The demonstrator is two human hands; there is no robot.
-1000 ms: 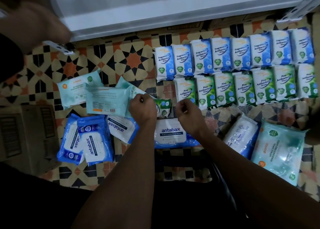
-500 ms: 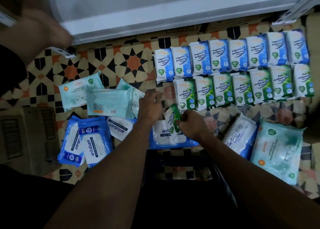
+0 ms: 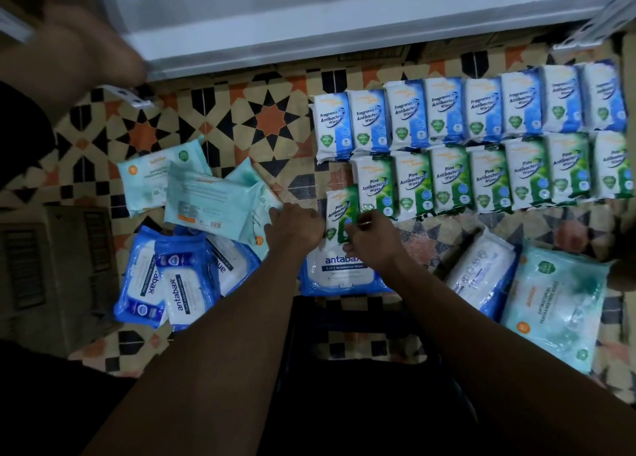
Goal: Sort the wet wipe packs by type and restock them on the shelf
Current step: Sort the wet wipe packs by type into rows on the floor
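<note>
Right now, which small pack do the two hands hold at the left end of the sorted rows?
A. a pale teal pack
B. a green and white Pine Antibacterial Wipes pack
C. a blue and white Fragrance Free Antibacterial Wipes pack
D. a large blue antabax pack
B: the left hand and right hand hold the green and white Pine Antibacterial Wipes pack, its label readable, beside the green row.

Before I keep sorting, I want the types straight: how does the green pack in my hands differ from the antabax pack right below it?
The green pack is small and narrow; the antabax pack is broad. The green pack reads Pine Antibacterial Wipes on white and green; the antabax pack is white and blue. The green pack is held by both hands; the antabax pack lies flat on the floor. Both are wipes.
</note>
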